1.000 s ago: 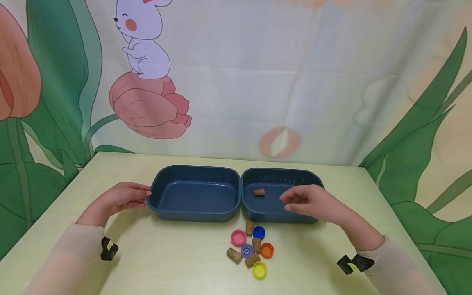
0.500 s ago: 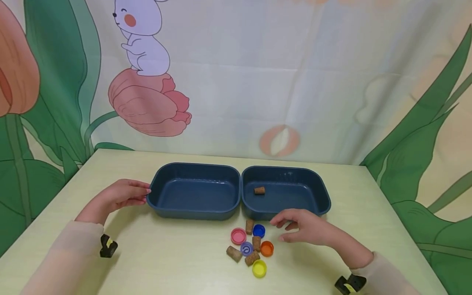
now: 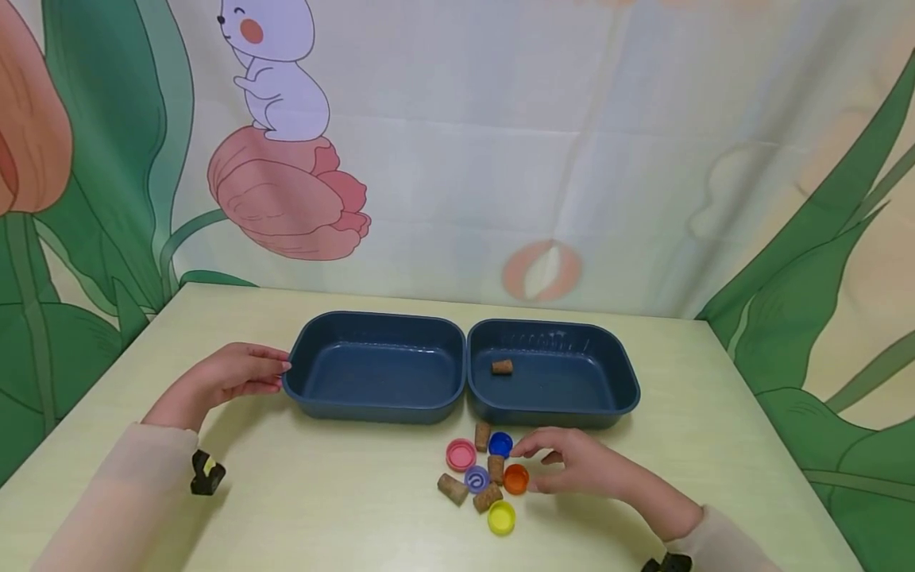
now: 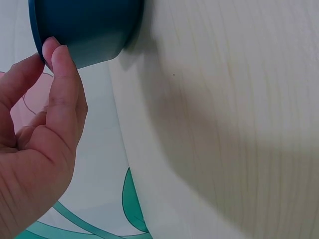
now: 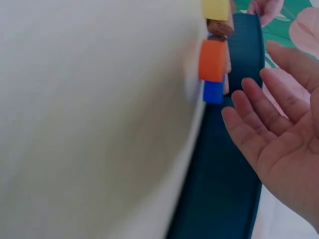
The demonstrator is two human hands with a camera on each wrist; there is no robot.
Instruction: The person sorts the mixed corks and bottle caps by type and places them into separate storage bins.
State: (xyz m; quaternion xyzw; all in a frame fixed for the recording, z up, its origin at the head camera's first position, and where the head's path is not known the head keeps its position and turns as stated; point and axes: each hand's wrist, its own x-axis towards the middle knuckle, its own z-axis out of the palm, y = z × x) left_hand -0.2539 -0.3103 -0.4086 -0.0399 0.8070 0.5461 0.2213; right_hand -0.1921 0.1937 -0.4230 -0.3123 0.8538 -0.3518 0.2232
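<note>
My left hand [image 3: 232, 375] pinches the left rim of the left blue container [image 3: 375, 415], fingertips at its edge in the left wrist view. On the table my right hand [image 3: 579, 467] hovers beside a loose group, index finger near the blue bottle cap [image 3: 500, 445] and thumb by the orange cap [image 3: 516, 479]; it holds nothing. Its fingers are spread and slightly bent in the right wrist view. Around them lie a pink cap [image 3: 461, 454], a purple cap [image 3: 476, 478], a yellow cap [image 3: 502, 518] and several wine corks [image 3: 453, 488].
The right blue container [image 3: 550, 417] stands end to end with the left one and has a single cork [image 3: 503, 367] lying in it. A printed cloth with a rabbit [image 3: 282, 99] and flowers hangs behind the pale table [image 3: 322, 492].
My right hand has come from over the right container toward me and left, down to the caps and corks. The left hand stays at its rim, and the head view has tilted slightly.
</note>
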